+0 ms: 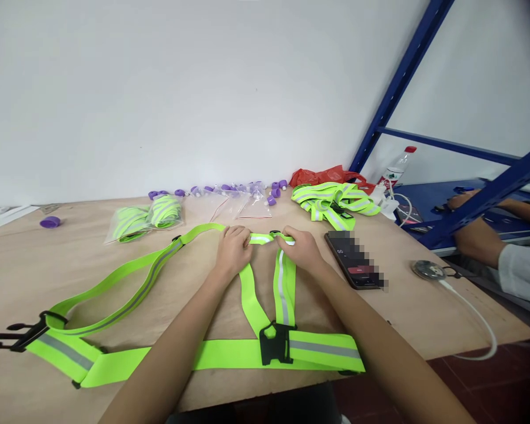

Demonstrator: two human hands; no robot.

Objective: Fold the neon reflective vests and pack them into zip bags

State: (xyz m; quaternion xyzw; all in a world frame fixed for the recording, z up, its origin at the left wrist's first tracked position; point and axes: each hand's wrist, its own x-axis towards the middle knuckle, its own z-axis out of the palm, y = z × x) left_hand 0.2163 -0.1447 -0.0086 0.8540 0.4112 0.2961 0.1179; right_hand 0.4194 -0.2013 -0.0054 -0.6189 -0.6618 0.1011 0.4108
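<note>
A neon-yellow reflective harness [227, 355] with grey stripes lies spread on the wooden table. My left hand [235, 248] is closed around one of its straps at the far side. Opposite it, my right hand [301, 246] grips the strap too, beside a small black slider [274, 234] between both hands. Near the table's front edge sits the black buckle socket [276, 344]. At the far left the pronged buckle half [20, 337] is apart from it. My fingertips are partly hidden by the hands.
Bagged rolled straps [165, 211], clear plastic bags [251, 203] and several purple rings [50, 222] lie toward the wall. A second harness bundle [335, 200], a phone [353, 262] and a cabled round device [428, 270] are on the right. Another person's arm [481, 238] shows beyond the blue frame [477, 200].
</note>
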